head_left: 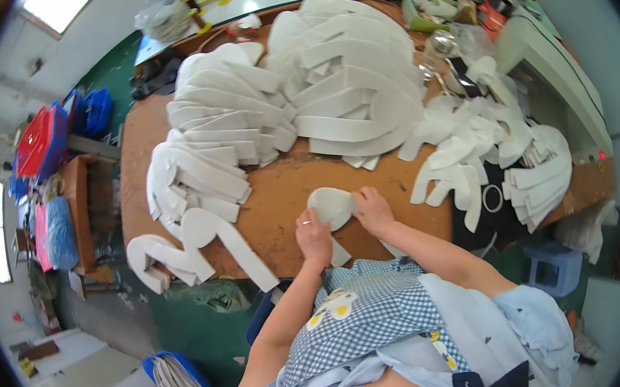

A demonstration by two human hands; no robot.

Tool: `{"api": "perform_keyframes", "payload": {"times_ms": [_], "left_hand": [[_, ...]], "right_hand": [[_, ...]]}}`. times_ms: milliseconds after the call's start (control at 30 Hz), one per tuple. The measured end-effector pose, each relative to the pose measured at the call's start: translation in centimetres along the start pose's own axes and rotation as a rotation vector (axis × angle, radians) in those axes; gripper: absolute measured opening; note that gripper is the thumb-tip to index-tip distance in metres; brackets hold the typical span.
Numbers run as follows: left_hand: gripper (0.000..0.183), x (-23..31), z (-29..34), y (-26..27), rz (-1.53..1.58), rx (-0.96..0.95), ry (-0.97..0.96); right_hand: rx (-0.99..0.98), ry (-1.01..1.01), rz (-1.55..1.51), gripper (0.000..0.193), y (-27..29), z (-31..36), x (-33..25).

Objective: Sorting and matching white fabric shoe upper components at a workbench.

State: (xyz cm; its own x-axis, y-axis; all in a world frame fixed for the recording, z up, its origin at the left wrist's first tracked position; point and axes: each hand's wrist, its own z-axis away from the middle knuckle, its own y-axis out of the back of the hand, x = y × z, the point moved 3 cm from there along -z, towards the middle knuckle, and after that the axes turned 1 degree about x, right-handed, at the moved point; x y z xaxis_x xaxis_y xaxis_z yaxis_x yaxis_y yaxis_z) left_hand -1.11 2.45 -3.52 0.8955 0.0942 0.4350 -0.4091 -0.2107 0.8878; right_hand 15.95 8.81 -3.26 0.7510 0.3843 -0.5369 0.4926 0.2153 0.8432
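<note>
A white U-shaped pad piece [332, 206] lies at the near side of the brown table, its rounded top away from me and its two ends toward my apron. My left hand [314, 236] is closed on its left side, a ring on one finger. At the upper right edge of the same piece, my right hand [373, 211] pinches it. Both hands partly cover the piece. To the left, another white U-shaped piece [229, 240] overhangs the table's front edge. Beside it rests a folded-looking white piece [158, 256].
Big overlapping stacks of white curved pieces [355, 77] fill the far side of the brown table [287, 184]. More pieces [540, 179] lie at the right, near a white ring [492, 198] and a monitor [551, 66]. A blue stool [554, 267] stands lower right.
</note>
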Motion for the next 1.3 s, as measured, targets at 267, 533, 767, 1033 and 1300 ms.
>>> {"api": "perform_keyframes", "payload": {"times_ms": [267,533,767,1033,1300], "left_hand": [[0.059,-1.5,0.4,-0.9,-0.125,-0.025,-0.142],[0.038,-0.7,-0.1,-0.8,0.441,-0.291,0.150],[0.026,-3.2,0.8,0.5,0.962,-0.681,0.039],[0.021,-4.9,-2.8,8.1,0.966,-0.488,0.086],[0.014,-3.5,-9.3,19.5,0.594,-0.321,-0.211]], "right_hand": [[0.096,0.034,0.061,0.047,0.3,0.7,-1.8],[0.229,-0.127,-0.188,0.038,1.0,-0.3,-0.5],[-0.174,-0.292,-0.716,0.023,3.0,-3.1,-1.8],[-0.393,0.066,-0.434,0.041,-0.3,1.6,2.6],[-0.442,-0.197,-0.247,0.059,1.4,-0.4,0.7]]}}
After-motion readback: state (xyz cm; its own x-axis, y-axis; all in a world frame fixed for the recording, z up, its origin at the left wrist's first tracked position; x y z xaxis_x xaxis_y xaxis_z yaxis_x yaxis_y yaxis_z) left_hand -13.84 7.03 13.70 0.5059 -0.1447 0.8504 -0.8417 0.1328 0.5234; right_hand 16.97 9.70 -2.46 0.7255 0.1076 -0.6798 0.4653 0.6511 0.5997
